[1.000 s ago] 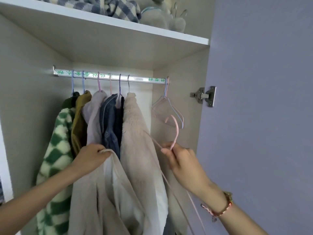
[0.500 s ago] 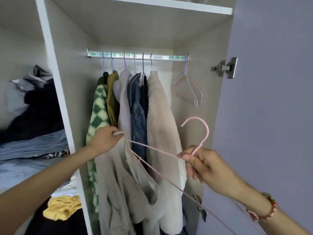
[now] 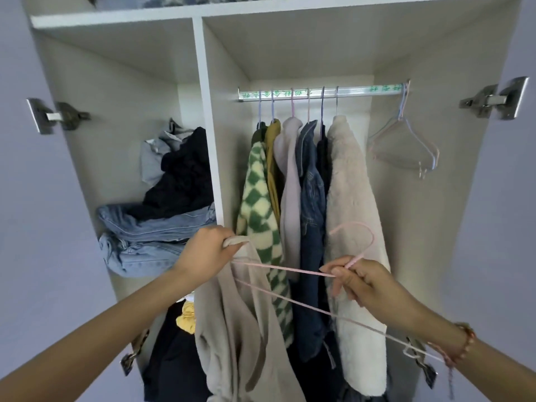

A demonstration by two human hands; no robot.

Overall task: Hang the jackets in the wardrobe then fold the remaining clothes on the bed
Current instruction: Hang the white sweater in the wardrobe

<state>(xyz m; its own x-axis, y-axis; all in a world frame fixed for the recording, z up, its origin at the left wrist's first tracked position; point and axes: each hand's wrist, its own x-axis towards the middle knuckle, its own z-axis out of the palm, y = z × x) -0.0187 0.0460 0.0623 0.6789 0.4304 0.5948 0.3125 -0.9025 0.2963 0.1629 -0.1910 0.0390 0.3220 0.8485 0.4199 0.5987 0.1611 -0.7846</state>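
My left hand [image 3: 207,252] grips the collar of a beige jacket [image 3: 235,329] that hangs down in front of the open wardrobe. My right hand [image 3: 359,281] pinches the neck of a pink wire hanger [image 3: 290,269] just below its hook. One hanger arm reaches left into the jacket's collar by my left hand; the other arm runs down to the right. Behind, several jackets hang from the rail [image 3: 319,92]: a green checked fleece [image 3: 258,198], a denim jacket [image 3: 311,198] and a cream fleece coat [image 3: 352,213] among them.
Empty hangers [image 3: 406,146] hang at the rail's right end. The left compartment holds a heap of jeans [image 3: 150,236] and dark clothes [image 3: 185,175]. A white divider [image 3: 208,126] splits the wardrobe. Lilac doors [image 3: 499,227] stand open on both sides.
The view has pulled back and swung left, showing the left compartment. Both hands have drawn the jacket and hanger back from the rail, and the hanger now lies flatter between them.
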